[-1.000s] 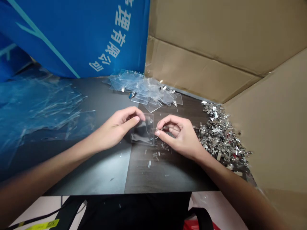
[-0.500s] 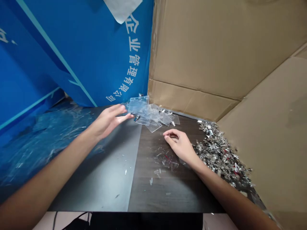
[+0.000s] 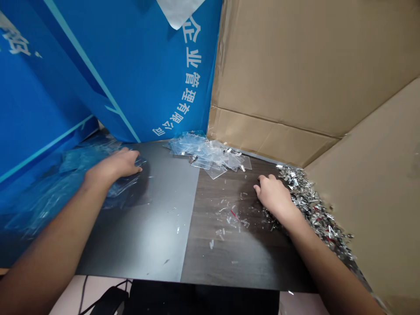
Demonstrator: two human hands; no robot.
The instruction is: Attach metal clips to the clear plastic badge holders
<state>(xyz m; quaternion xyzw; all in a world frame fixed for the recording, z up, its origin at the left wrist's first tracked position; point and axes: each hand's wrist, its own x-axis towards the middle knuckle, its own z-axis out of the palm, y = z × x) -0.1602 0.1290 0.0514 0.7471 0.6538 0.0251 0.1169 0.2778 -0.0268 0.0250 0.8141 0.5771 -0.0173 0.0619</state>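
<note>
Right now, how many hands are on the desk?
2. The left hand lies on clear plastic sheets at the desk's left side. The right hand is on the dark woodgrain desktop, against a heap of small metal fittings. No others show.

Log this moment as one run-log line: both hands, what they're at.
left hand: on clear plastic sleeves | right hand: beside shiny silver metal clips | surface: dark wood-grain tabletop

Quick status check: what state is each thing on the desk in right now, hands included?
Left hand: palm down on the clear plastic sheets.
Clear plastic sheets: crumpled, loosely heaped.
Right hand: curled, palm down, beside the metal clips.
Metal clips: loose heap.
Clear card holders: loose overlapping pile.
Small clear pieces: scattered.
</note>
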